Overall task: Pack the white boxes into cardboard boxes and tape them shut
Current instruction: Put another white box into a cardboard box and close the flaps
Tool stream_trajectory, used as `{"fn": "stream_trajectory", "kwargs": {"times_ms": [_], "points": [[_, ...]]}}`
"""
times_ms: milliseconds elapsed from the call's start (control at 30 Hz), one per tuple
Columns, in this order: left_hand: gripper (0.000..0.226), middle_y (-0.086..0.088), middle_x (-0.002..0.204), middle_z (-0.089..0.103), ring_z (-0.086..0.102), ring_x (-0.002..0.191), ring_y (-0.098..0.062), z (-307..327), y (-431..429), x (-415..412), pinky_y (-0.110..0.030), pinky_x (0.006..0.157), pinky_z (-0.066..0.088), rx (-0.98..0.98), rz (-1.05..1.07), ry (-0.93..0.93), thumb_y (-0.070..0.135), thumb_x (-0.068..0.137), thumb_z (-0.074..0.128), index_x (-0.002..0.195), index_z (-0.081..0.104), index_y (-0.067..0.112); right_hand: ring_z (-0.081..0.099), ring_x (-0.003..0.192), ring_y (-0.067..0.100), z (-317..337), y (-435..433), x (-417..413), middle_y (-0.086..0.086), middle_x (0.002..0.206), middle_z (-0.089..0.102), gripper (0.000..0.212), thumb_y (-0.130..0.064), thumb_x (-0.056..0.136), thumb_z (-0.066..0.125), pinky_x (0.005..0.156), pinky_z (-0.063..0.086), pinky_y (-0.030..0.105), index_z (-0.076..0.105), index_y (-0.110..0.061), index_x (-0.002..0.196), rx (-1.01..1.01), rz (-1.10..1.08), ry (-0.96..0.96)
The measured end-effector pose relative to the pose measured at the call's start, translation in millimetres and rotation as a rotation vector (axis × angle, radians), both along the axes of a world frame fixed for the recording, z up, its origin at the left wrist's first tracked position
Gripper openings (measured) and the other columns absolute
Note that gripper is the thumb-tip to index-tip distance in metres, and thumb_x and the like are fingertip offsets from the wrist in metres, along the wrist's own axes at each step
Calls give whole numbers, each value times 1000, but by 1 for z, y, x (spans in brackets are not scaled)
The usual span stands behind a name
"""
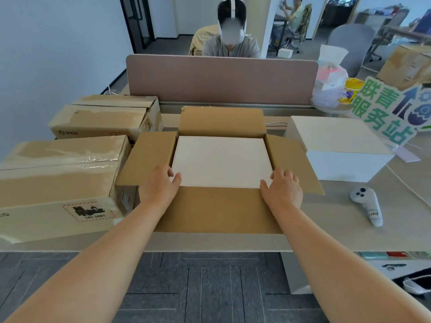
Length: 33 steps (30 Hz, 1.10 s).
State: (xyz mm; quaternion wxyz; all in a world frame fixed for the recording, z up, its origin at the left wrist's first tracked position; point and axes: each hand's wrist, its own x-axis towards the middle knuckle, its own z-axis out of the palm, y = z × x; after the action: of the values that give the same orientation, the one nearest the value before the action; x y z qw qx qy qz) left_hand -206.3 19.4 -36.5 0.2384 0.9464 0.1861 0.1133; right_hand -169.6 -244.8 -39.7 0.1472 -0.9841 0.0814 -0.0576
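Desk clutter and office around the grip.

Just right of the grip, a white plastic handheld controller with dark buttons [366,206] lies on the pale wooden table [363,238], and a thin white cable [401,180] trails past it. Farther right and beyond stand a green cut-out sign with Chinese characters [382,108], a yellow round tub [352,88] and a crumpled clear plastic bag [328,89], perhaps holding papers. Straight beyond the grip, a dusty-pink fabric desk divider [221,78] crosses the table. Behind it sits a person in a grey top wearing a white headset [231,43]. A grey office chair [349,43] stands far beyond to the right. Nearer than the grip lie grey carpet tiles [198,287].
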Motion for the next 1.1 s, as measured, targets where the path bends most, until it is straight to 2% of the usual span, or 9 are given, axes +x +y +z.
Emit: {"fn": "stream_trajectory", "kwargs": {"times_ms": [100,233,367,467,600,733,833,1000,1100], "points": [[28,1,69,53,55,72,-23,-4,5,-9,-28,58,37,-113,113,59,39,90,52,74,49,17,49,110,24,-1,-10,-8,4,117,55,38,-45,94,44,73,41,33,52,-16,116,8,-25,37],[32,2,68,51,52,74,-22,-6,5,-17,-29,59,34,-267,202,123,39,88,58,67,46,18,51,108,30,-4,-17,-15,11,119,51,49,-53,92,44,74,43,37,44,-13,120,127,-94,133],[25,-5,87,58,56,89,-27,-9,0,-20,-34,76,44,-412,262,54,36,87,62,76,54,14,55,105,37,-6,-12,-18,16,122,51,47,-46,95,43,72,41,38,35,-9,122,321,-151,211],[19,-5,95,55,50,84,-21,-10,-9,-25,-31,75,42,-465,285,-82,25,86,65,94,59,9,56,107,37,-2,-7,-18,18,127,51,50,-42,98,38,70,41,36,25,-8,131,311,-173,277],[16,-7,105,49,47,92,-20,-11,-14,-30,-29,76,35,-350,208,-191,16,84,66,86,51,12,51,114,38,1,-3,-22,18,133,44,50,-35,97,45,75,42,39,25,-8,133,319,-168,223],[13,-5,131,52,46,122,-25,-15,-8,-31,-27,86,33,-283,109,-182,8,86,61,81,50,13,43,120,31,0,2,-30,10,137,41,36,-24,97,46,86,44,40,34,-10,128,256,-75,113],[24,0,129,57,50,117,-23,-17,-3,-30,-24,81,32,-366,2,-155,4,88,54,74,46,21,42,114,28,1,4,-31,4,127,47,22,-8,94,41,82,45,38,37,-15,114,233,49,32],[17,3,123,61,50,116,-16,-15,6,-27,-26,86,34,-411,-47,-42,14,98,40,112,49,17,46,104,31,6,-5,-22,7,95,54,11,-22,93,34,89,43,44,42,-15,95,350,39,136],[27,4,123,61,51,111,-14,-6,15,-25,-26,85,34,-278,-125,62,22,100,35,121,52,18,49,89,27,12,-14,-13,8,92,54,24,-27,95,33,74,39,34,49,-10,98,531,18,192]]}}
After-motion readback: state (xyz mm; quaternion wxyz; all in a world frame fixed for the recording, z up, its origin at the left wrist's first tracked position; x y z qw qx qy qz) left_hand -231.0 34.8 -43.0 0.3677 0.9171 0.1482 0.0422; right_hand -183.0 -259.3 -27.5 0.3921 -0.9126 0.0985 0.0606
